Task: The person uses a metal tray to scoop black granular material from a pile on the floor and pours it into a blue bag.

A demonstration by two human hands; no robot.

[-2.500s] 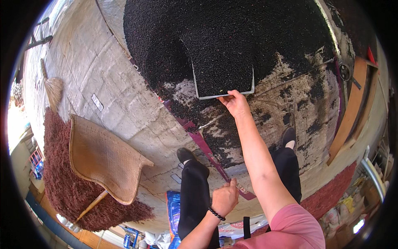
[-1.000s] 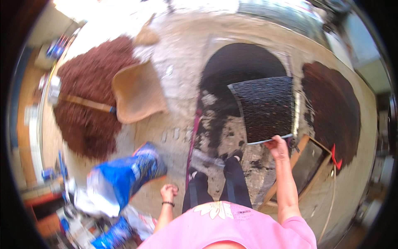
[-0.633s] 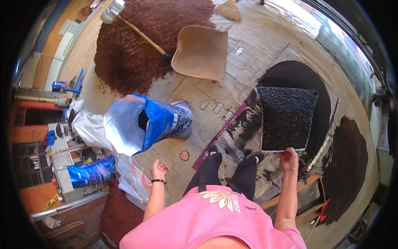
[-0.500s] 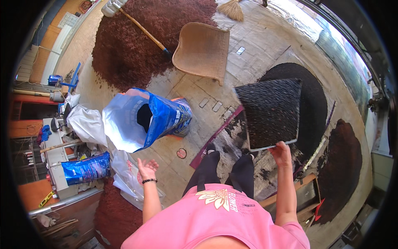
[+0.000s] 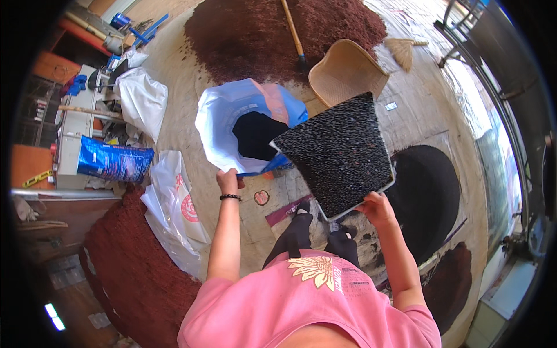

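The right hand (image 5: pixel 376 209) is closed on the near rim of the tray (image 5: pixel 343 213), loaded with black grains (image 5: pixel 342 153), while the left hand (image 5: pixel 229 181) is closed on the rim of the wide-mouthed bag (image 5: pixel 217 127); I think the tray should not tip much until its left corner, at the bag's edge, is well inside. Farther, bare floor (image 5: pixel 178 101) gives room left of the bag, but the woven basket (image 5: pixel 342 75) lies beyond the tray.

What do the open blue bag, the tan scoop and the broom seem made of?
Open bag: probably smooth plastic; its creased wall looks slightly shiny. Tan scoop: likely matt woven bamboo or cane; faint weave shows. Broom: perhaps rough straw; its dry-looking bristles fan out.
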